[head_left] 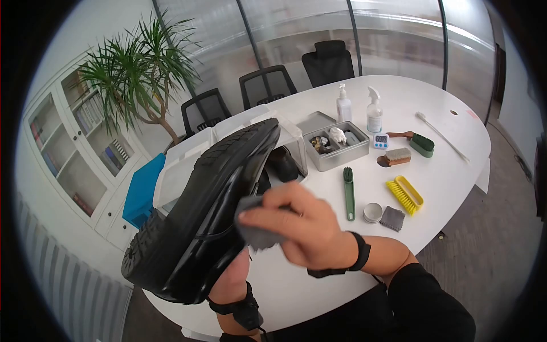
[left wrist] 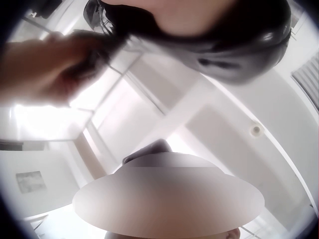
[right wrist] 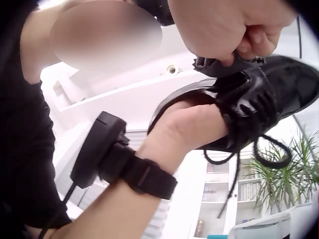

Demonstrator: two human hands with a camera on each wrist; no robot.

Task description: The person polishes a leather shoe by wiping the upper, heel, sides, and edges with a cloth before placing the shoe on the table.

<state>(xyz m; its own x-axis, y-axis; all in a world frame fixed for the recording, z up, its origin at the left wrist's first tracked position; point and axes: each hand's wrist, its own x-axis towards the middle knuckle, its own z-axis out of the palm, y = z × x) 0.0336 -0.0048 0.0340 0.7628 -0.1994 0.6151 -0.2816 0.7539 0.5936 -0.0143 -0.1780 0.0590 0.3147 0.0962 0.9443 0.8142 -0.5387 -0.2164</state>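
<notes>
A black lace-up leather shoe (head_left: 219, 208) is held up on its side, with its ridged sole facing left. My left hand (right wrist: 192, 124) reaches into the shoe's opening and bears it from inside; its fingers are hidden in there. With the thumb and fingers of my right hand (head_left: 310, 228) I pinch a dark grey cloth (head_left: 253, 233) against the side of the upper. In the right wrist view the cloth's zigzag edge shows by the laces (right wrist: 256, 112), which hang loose.
On the white table (head_left: 319, 285) stand a metal box (head_left: 341, 155), a spray bottle (head_left: 374, 117), a pump bottle (head_left: 344, 105) and a timer (head_left: 380, 141). A green brush (head_left: 349, 194), a yellow brush (head_left: 405, 195), a round tin (head_left: 372, 212) and another grey cloth (head_left: 392, 218) lie nearer.
</notes>
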